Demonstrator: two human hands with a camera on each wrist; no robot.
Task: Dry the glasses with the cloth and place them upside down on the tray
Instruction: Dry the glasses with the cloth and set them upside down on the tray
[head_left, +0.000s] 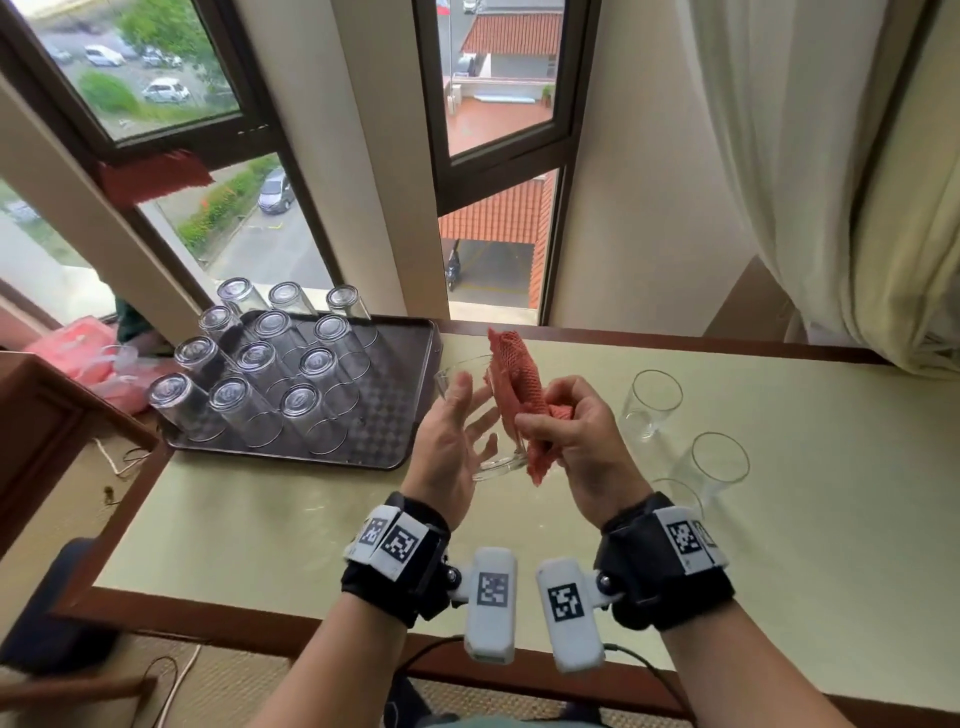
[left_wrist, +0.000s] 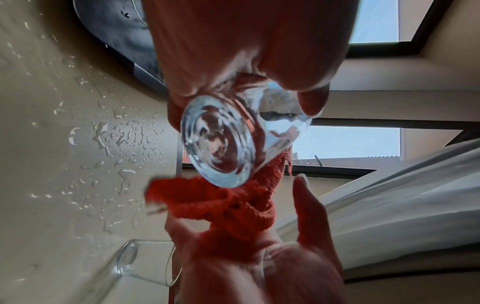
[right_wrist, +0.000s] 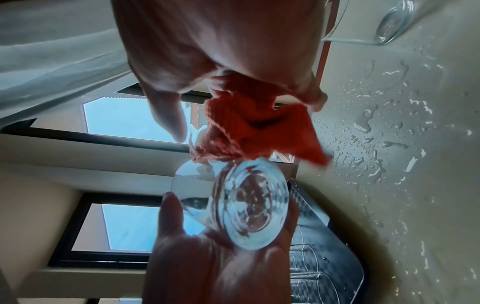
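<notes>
Glass (head_left: 470, 415) cradled sideways in left hand (head_left: 451, 447), giving cloth access. Cloth (head_left: 517, 384) bunched in right hand (head_left: 571, 436), for wiping.

third upright glass (head_left: 680, 496) partly hidden behind right wrist, cloth (head_left: 517, 384) edge motion-blurred

Bare forearms, black wrist straps (head_left: 395, 566), white camera modules (head_left: 491, 603), black-and-white square markers (head_left: 685, 538)
</notes>
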